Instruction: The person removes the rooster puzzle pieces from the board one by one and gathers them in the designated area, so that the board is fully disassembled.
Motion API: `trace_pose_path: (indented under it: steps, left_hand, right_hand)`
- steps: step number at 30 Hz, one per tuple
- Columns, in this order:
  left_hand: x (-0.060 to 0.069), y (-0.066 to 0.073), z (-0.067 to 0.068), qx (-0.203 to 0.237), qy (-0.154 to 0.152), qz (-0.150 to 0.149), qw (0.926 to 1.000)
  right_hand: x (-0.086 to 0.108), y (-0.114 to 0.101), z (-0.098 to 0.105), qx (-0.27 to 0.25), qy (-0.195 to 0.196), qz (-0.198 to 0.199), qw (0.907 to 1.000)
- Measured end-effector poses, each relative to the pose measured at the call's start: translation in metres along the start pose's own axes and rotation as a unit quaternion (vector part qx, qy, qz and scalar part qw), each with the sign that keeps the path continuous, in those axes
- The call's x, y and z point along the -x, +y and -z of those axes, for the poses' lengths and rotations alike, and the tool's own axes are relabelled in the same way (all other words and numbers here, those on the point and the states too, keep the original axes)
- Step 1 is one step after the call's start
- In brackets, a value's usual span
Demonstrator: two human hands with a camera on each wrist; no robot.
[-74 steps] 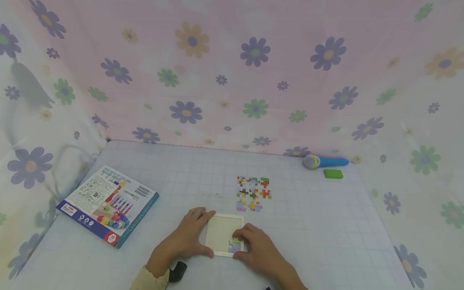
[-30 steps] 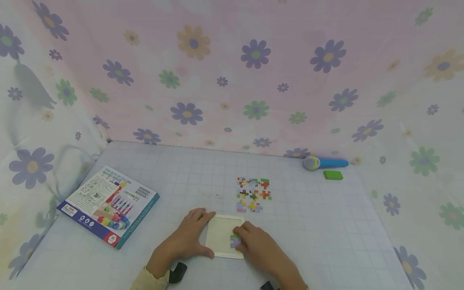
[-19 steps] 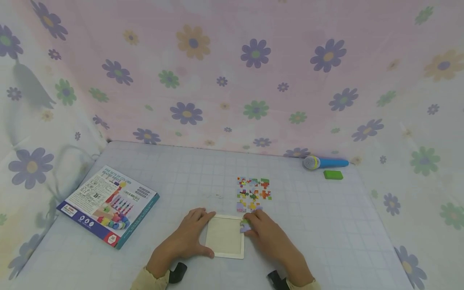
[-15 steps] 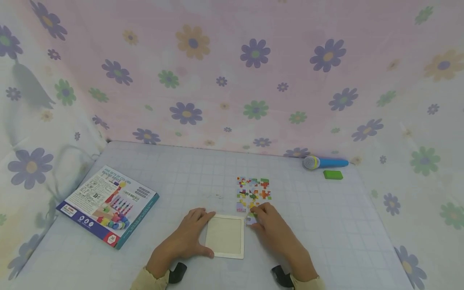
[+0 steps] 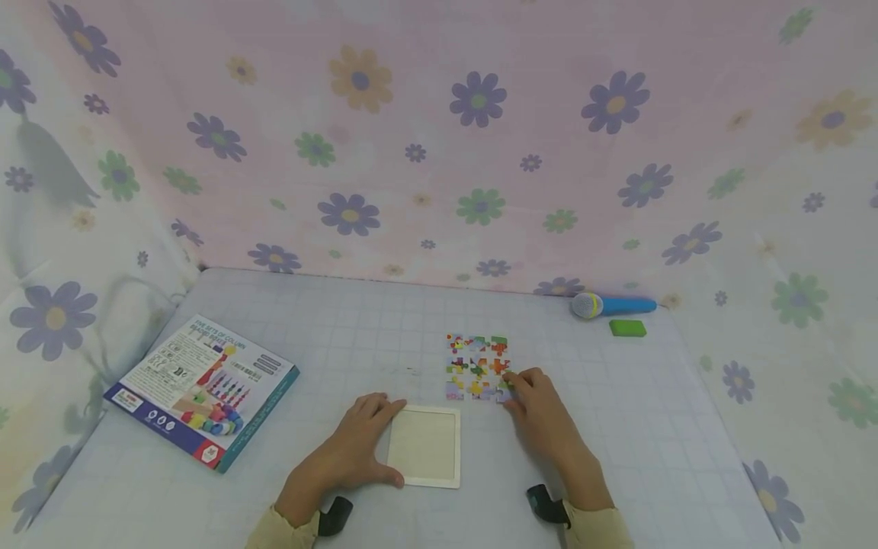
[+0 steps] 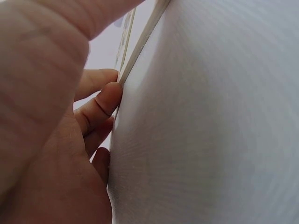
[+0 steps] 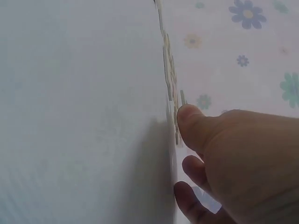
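Observation:
In the head view my right hand point(image 5: 545, 419) pinches a purple and green puzzle piece point(image 5: 504, 393) between thumb and fingertips. It holds this piece at the lower right corner of several spread-out puzzle pieces point(image 5: 478, 366), whose print is colourful. In the right wrist view the thumb point(image 7: 190, 119) covers part of the piece. My left hand point(image 5: 353, 444) grips a square, pale wooden puzzle tray point(image 5: 449, 482) at its left side, thumb at the near corner and fingers at the far one. Its fingertips point(image 6: 112, 95) touch the tray's edge in the left wrist view. No piece lies in the tray.
A toy box point(image 5: 202, 389) with printed pictures lies at the left of the table point(image 5: 329, 328). A blue toy microphone point(image 5: 624, 306) and a green block point(image 5: 627, 328) lie at the back right. Flowered cloth point(image 5: 411, 114) hangs behind and at both sides.
My right hand has lifted the purple and green puzzle piece out of the tray's lower right corner and carried it right and away to the other pieces. The left hand has stayed at the tray.

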State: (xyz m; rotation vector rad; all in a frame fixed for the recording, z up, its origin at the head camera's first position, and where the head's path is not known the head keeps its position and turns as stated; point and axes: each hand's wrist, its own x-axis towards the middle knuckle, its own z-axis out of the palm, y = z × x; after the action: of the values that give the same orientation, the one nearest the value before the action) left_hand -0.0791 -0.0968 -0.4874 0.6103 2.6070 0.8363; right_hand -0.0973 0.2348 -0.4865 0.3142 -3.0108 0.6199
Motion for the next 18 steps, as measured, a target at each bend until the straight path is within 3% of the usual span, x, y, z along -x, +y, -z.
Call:
trace_pose_path:
  steps: [10,18]
  left_hand:
    - [-0.0009,-0.0010,-0.0003,-0.002,-0.002,0.009,1.0000]
    - [-0.0013,-0.0007,-0.0001,-0.001,-0.010,0.011,0.9999]
  right_hand:
    - [-0.0040,0.0071,-0.0012,-0.027,-0.002,0.001,0.9996]
    - [0.0002,0.0093,-0.0023,-0.077,-0.015,-0.084,0.9934]
